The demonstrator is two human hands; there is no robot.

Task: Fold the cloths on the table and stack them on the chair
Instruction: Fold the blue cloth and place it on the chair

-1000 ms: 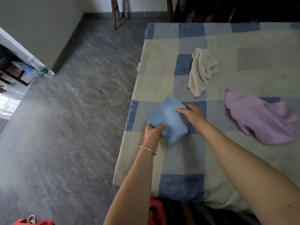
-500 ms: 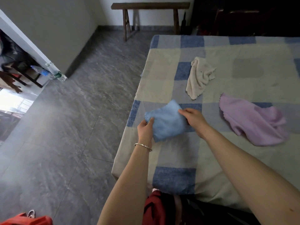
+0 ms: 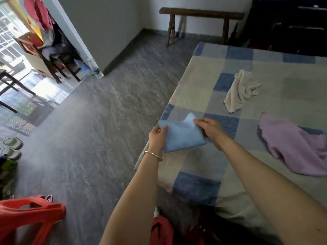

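A folded light-blue cloth lies at the left edge of the table, which is covered with a blue and beige checked cloth. My left hand grips its left edge with the thumb on top. My right hand pinches its upper right corner. A crumpled cream cloth lies farther back on the table. A crumpled purple cloth lies to the right. A red plastic chair shows at the bottom left on the floor.
A wooden bench stands against the far wall. Plastic bottles lean by the wall corner at the left. Shoes sit at the left edge. Grey tiled floor stretches left of the table.
The view has swung left and up, bringing the red chair and doorway into sight. Both hands have shifted the blue cloth toward the table's left edge, and my left hand now grips its side.
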